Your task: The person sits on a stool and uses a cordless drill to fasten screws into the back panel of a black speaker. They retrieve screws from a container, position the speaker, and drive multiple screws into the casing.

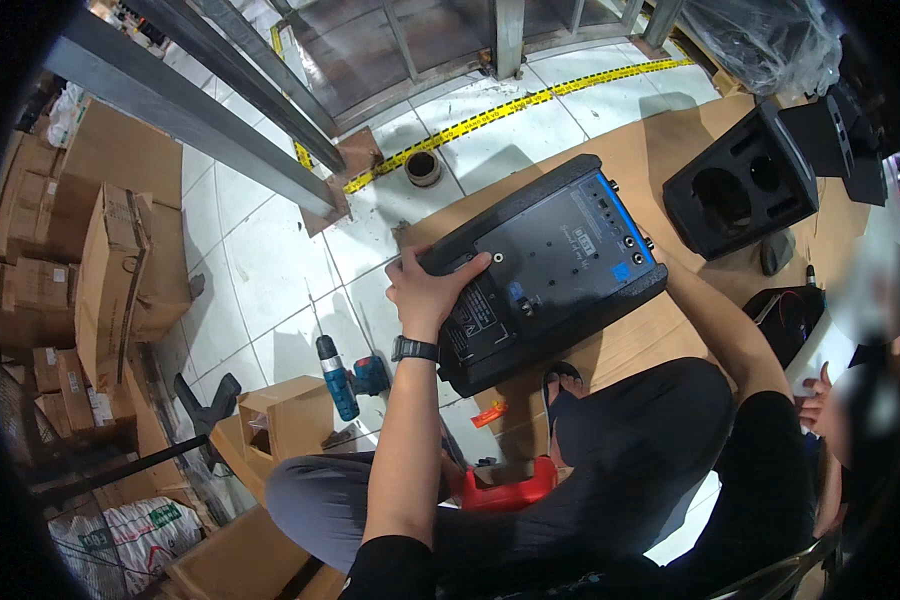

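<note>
A black loudspeaker [545,270] with a control panel, knobs and a blue strip along one end lies tilted in front of me. My left hand [435,288] grips its left side, the thumb on the back plate and the fingers over the edge. Behind the opposite end, my right hand [670,268] holds the loudspeaker; its fingers are hidden. Left of my left forearm, a blue and black cordless drill [337,378] with a long bit lies on the tiles. A small orange-red piece [489,414] rests just below the loudspeaker.
An open black speaker cabinet [735,180] stands on the cardboard sheet [685,135] at right. A brown tape roll [422,169] sits near yellow floor tape [490,120]. Metal posts [195,120] and stacked boxes [120,275] are left; another person's hand [818,402] is right. A red stool [510,488] is under me.
</note>
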`<state>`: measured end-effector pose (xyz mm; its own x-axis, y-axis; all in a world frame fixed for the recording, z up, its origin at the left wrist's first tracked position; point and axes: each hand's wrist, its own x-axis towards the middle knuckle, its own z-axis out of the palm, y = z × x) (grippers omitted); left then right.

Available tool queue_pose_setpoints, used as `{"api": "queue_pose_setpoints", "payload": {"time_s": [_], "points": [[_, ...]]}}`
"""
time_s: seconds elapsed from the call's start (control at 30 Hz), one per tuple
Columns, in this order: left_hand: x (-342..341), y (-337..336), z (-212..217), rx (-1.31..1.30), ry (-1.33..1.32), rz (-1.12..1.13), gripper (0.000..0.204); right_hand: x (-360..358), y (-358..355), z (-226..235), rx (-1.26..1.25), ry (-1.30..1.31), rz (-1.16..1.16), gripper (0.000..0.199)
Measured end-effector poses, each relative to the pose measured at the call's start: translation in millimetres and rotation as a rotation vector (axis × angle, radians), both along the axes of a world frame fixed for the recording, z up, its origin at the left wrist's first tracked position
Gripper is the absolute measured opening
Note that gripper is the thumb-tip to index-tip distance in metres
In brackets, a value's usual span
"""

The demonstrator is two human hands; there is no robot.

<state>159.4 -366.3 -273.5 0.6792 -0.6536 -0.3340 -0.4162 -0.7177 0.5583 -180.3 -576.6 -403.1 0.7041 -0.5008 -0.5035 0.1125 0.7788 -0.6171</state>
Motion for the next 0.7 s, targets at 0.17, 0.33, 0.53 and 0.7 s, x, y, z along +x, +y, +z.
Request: {"api": "queue_pose_setpoints", "payload": {"time_s": [0.17,0.33,0.53,0.7], "points": [[-30.6,-38.2,7.2,0.071,-0.001,-0.065,0.121,-15.1,14.5,-36.0,-0.017,0.020,-0.005,0.046],[-46.3,-56.2,5.1,0.175,-0.004,-0.066,0.121,-34.6,26.8,-54.1,-0.028,0.043,-0.017,0.044],[-50.4,-47.0,4.2,0.154,-0.014,-0.080,0.121,-59.6,34.2,-54.5,-0.084,0.057,-0.036,0.043],[-48.6,-43.2,-7.3,0.150,-0.025,-0.090,0.124,-79.8,36.5,-43.1,-0.214,0.155,-0.054,0.041]]}}
